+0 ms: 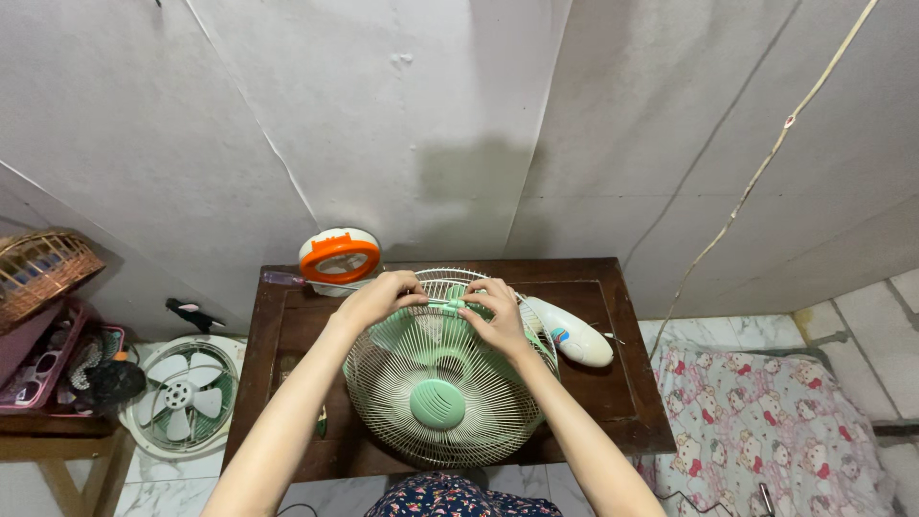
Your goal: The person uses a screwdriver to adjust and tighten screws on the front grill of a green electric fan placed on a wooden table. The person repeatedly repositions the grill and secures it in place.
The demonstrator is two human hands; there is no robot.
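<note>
We see both bare forearms reaching forward from bottom edge, converging toward centre. Left hand (375, 299) palm down, wrist slightly bent, fingers curled inward, fingertips pinching toward right. Right hand (496, 311) also palm down, back of hand facing us, fingers curled, tips pointing left. Hands close together, fingertips nearly meeting. Elbows out of view, spread wide.

- fan (437, 383) on the table: cream-white wire grille; mint green hub cap and blades
- table (627, 383): dark brown wood
- round lamp thing (339, 257): orange rim, white body
- second fan (182, 397) on the floor: white cage, pale green blades
- bedding (775, 421): pink with a little cartoon cat print
- basket (43, 268): tan wicker
</note>
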